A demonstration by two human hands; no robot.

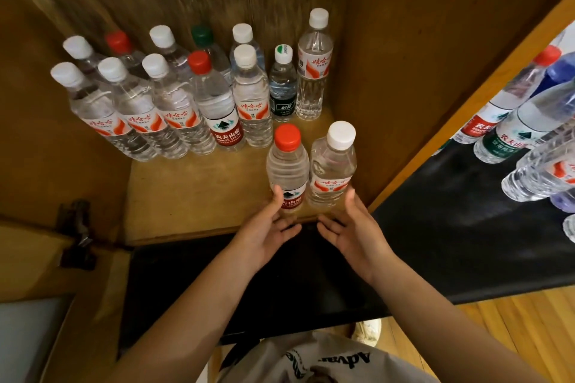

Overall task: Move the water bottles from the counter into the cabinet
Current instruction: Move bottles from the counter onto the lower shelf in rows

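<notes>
Two bottles stand at the front right of the wooden cabinet shelf: a red-capped bottle and a white-capped bottle, side by side. My left hand is open just in front of the red-capped one, its thumb against the red label. My right hand is open below the white-capped one, thumb close to its base. Behind them, several more water bottles stand in two rows at the back of the shelf. Several water bottles stand on the black counter at the right.
The cabinet's right wall rises close beside the white-capped bottle. An open cabinet door with a metal hinge is at the lower left. Bare shelf lies left of the two front bottles. A wooden floor shows at the lower right.
</notes>
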